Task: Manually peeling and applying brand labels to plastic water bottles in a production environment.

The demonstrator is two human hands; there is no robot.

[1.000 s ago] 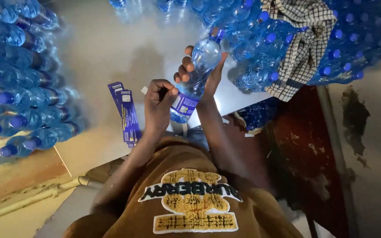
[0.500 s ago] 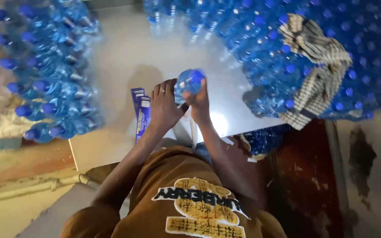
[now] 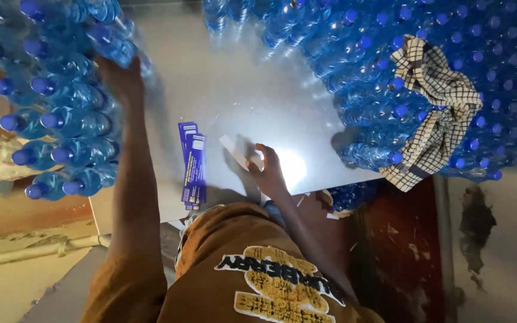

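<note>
while the left hand (image 3: 118, 78) presses a bottle (image 3: 106, 42) into the left stack (image 3: 55, 119), seat it level; right hand (image 3: 265, 167), fingers spread, steadies a white strip (image 3: 234, 149).

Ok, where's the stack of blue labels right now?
In the head view the stack of blue labels lies flat on the white table, near its front edge, between the outstretched left arm and the right hand.

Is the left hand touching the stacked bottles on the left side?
Touching. The head view shows the left hand pressed against the pile of blue-capped bottles, its fingers overlapping a bottle with no gap visible. The right hand rests apart on the table.
</note>
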